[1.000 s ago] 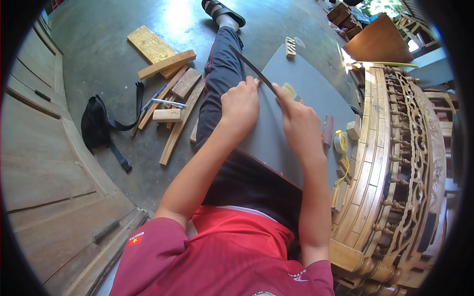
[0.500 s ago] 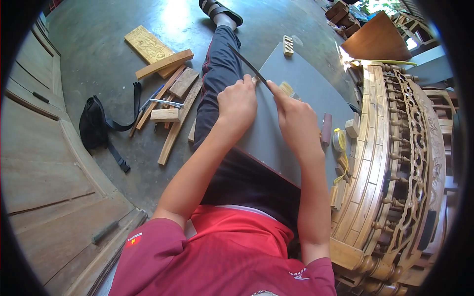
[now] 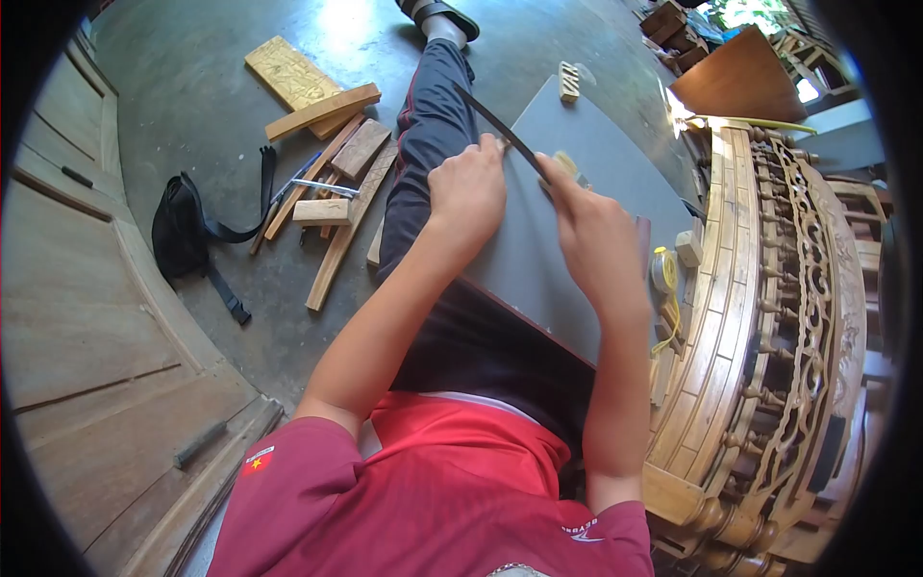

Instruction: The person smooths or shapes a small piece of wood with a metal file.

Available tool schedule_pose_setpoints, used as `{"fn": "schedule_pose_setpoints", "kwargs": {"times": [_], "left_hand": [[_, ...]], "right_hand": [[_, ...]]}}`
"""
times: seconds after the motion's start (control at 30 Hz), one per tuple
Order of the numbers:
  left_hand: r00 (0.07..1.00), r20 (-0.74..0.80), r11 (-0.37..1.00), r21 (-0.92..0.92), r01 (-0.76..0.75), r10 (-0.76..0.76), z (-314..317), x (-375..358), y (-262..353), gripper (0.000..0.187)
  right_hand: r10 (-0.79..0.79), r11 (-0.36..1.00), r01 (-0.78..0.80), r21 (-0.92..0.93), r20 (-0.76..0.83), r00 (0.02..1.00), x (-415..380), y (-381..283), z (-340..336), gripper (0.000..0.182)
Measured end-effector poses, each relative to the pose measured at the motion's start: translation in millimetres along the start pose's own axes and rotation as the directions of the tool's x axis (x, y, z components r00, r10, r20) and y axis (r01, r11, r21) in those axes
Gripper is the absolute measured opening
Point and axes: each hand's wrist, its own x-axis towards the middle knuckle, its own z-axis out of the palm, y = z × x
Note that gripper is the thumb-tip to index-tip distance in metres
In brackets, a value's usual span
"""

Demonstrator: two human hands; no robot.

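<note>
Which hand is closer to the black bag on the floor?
Left. The left hand is on the side toward the black bag, with the leg between them. The right hand is farther off, over the grey board, holding a thin dark blade.

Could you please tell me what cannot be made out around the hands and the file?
- Head view: the small piece under the left hand is covered by its fingers.
- The file: its handle end is hidden inside the right hand.
- The foot is cut off by the top edge.
</note>
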Motion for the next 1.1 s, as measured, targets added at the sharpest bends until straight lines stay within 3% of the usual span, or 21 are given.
{"fn": "schedule_pose_setpoints", "kwargs": {"times": [0.1,0.23,0.4,0.53,0.67,0.8,0.97,1.1], "left_hand": [[0.999,0.033,1.000,0.011,0.009,-0.010,-5,0,2,0.028],[0.999,0.039,0.999,0.023,0.022,-0.023,-5,0,3,0.026],[0.996,-0.089,0.999,-0.039,-0.013,0.009,13,-1,-5,0.035],[1.000,0.021,0.999,0.036,-0.015,0.014,-1,0,0,0.024],[1.000,-0.012,0.999,0.021,-0.025,0.026,-3,-2,2,0.026],[1.000,-0.018,1.000,0.017,-0.025,0.025,-1,-1,1,0.027],[1.000,-0.024,1.000,0.014,-0.015,0.016,0,-2,1,0.028],[0.999,-0.038,1.000,-0.011,-0.019,0.019,-1,-3,1,0.030]], "right_hand": [[-0.029,0.998,0.032,0.049,-0.052,0.998,6,3,14,0.044],[-0.019,1.000,0.019,0.008,-0.006,1.000,-6,4,-5,0.044],[0.028,0.999,-0.029,0.015,0.037,0.999,-19,1,-43,0.041],[-0.008,1.000,0.008,-0.011,0.019,1.000,-7,-3,-33,0.041],[-0.049,0.999,0.049,-0.017,0.001,0.999,8,-1,2,0.043],[-0.077,0.997,0.076,-0.007,-0.041,0.996,4,7,-6,0.041],[0.001,0.999,-0.001,0.038,0.009,1.000,-11,2,-46,0.037],[0.009,0.999,-0.009,0.043,0.006,1.000,-4,0,-35,0.039]]}}
